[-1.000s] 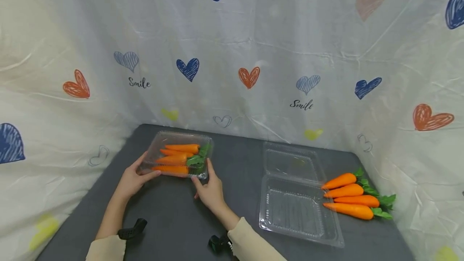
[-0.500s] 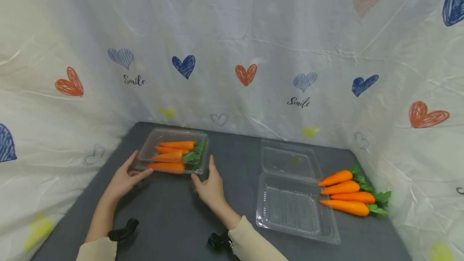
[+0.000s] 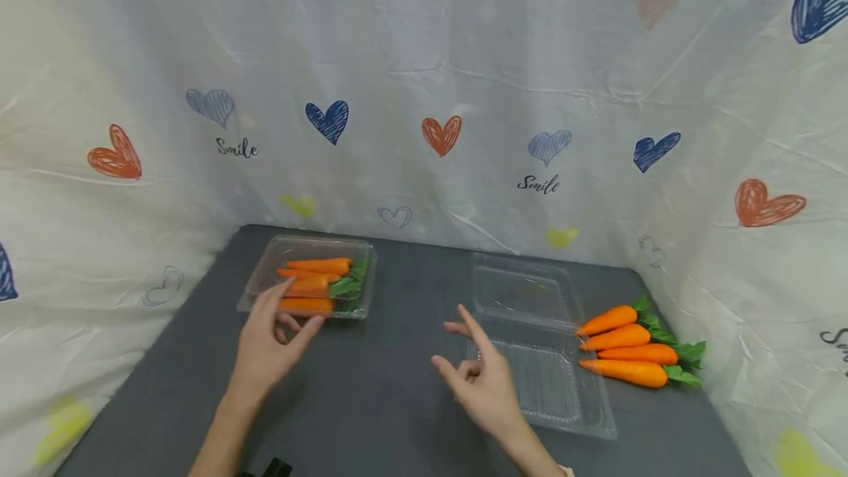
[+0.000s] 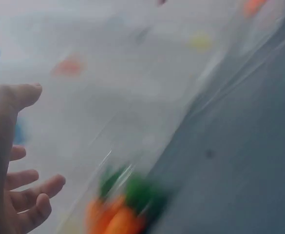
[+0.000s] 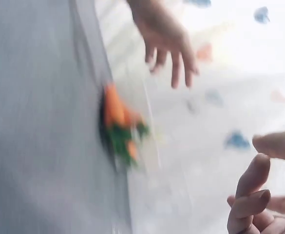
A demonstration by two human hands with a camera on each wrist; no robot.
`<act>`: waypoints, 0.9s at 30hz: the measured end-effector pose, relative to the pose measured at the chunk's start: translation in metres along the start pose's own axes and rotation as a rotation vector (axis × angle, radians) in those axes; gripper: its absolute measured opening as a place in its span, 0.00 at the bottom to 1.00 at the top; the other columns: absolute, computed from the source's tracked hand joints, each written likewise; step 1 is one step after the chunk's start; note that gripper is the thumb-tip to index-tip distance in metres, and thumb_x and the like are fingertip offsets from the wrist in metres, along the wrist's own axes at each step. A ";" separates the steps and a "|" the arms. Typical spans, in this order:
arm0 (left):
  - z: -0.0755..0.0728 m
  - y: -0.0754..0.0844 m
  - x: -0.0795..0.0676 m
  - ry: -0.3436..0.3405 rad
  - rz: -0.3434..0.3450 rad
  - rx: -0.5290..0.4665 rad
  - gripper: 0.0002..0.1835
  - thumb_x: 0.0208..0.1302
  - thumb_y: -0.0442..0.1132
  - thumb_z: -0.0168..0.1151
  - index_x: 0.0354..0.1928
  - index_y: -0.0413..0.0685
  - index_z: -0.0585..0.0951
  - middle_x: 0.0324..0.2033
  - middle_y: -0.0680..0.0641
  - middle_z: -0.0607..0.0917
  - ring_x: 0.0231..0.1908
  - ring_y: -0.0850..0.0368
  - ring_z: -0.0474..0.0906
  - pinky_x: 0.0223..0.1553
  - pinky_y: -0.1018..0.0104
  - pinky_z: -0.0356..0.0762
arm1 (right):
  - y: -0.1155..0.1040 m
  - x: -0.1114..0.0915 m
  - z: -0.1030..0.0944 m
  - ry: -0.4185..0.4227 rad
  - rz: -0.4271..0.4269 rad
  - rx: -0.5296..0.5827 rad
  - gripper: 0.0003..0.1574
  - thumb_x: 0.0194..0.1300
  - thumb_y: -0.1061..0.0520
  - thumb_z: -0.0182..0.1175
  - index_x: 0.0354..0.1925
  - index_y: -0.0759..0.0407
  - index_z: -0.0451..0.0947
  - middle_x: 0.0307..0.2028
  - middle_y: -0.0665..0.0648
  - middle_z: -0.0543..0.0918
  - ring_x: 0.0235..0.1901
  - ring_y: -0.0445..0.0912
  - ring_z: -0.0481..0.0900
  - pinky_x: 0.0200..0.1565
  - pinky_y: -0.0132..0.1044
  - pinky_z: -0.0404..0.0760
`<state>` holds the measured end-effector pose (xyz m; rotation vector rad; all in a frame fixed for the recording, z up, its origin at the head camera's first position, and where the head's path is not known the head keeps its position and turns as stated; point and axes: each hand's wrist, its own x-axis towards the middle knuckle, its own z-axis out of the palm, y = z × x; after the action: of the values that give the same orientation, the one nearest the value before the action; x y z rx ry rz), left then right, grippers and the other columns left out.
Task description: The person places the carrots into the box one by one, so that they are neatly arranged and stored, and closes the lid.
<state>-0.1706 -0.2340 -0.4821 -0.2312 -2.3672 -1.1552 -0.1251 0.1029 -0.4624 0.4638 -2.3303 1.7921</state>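
Observation:
A closed clear plastic clamshell box (image 3: pixel 268 260) with several orange carrots (image 3: pixel 311 285) inside sits at the back left of the table in the head view. My left hand (image 3: pixel 265 341) hovers in front of it, fingers apart and holding nothing; it hides part of the box's near edge. Farther right, my right hand (image 3: pixel 486 385) is raised over the left side of a second, open clamshell box (image 3: pixel 550 381), its fingers loosely bent round nothing. That box lies with its lid folded back and nothing inside. Both wrist views are blurred and show the hands in the air.
Several loose carrots (image 3: pixel 629 355) with green tops lie along the right of the open box, tips at its rim. A grey table (image 3: pixel 384 418) carries everything. A white curtain (image 3: pixel 397 50) with printed hearts surrounds its back and sides.
Both hands have let go of the filled box, which stays at the back left. My right hand has moved right to the open box; my left has lifted away and shifted right.

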 end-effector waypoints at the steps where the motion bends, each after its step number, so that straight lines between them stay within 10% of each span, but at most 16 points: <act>1: 0.012 0.010 -0.004 -0.036 0.021 -0.009 0.44 0.62 0.42 0.80 0.78 0.50 0.71 0.65 0.39 0.77 0.30 0.61 0.76 0.29 0.73 0.71 | 0.002 -0.004 -0.012 0.027 -0.017 -0.033 0.53 0.68 0.63 0.73 0.83 0.53 0.59 0.66 0.60 0.79 0.13 0.30 0.69 0.15 0.29 0.73; 6: 0.079 0.054 -0.034 -0.349 0.029 -0.079 0.45 0.60 0.52 0.81 0.77 0.57 0.72 0.68 0.47 0.77 0.31 0.66 0.76 0.28 0.71 0.75 | 0.010 -0.033 -0.078 0.243 0.052 -0.261 0.48 0.65 0.63 0.75 0.78 0.48 0.69 0.59 0.50 0.83 0.11 0.31 0.64 0.12 0.29 0.67; 12: 0.139 0.084 -0.054 -0.696 0.016 -0.241 0.55 0.61 0.59 0.78 0.85 0.62 0.57 0.79 0.45 0.64 0.30 0.70 0.76 0.31 0.72 0.76 | 0.027 -0.071 -0.154 0.488 0.514 -0.454 0.52 0.71 0.48 0.73 0.83 0.53 0.59 0.68 0.61 0.75 0.10 0.42 0.63 0.15 0.36 0.67; 17: 0.166 0.098 -0.058 -0.729 -0.033 -0.325 0.64 0.56 0.62 0.81 0.87 0.61 0.51 0.84 0.40 0.53 0.30 0.69 0.78 0.31 0.71 0.78 | 0.064 -0.089 -0.191 0.361 0.770 -0.325 0.68 0.70 0.42 0.72 0.87 0.54 0.38 0.78 0.75 0.57 0.14 0.43 0.66 0.20 0.36 0.70; 21: 0.178 0.104 -0.062 -0.720 -0.021 -0.288 0.62 0.58 0.64 0.78 0.86 0.53 0.53 0.84 0.40 0.54 0.51 0.55 0.86 0.51 0.57 0.85 | 0.086 -0.099 -0.192 0.229 0.750 -0.240 0.69 0.66 0.48 0.76 0.87 0.57 0.41 0.79 0.73 0.57 0.16 0.43 0.69 0.22 0.36 0.74; 27: 0.186 0.104 -0.065 -0.735 0.028 -0.235 0.58 0.64 0.64 0.73 0.86 0.48 0.54 0.83 0.43 0.57 0.72 0.37 0.71 0.66 0.33 0.72 | 0.097 -0.106 -0.175 0.252 0.701 -0.173 0.59 0.65 0.60 0.74 0.84 0.61 0.52 0.76 0.67 0.65 0.16 0.45 0.72 0.21 0.37 0.76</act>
<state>-0.1436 -0.0203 -0.5390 -0.8999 -2.8033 -1.5247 -0.0693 0.3086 -0.5380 -0.6466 -2.6014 1.7119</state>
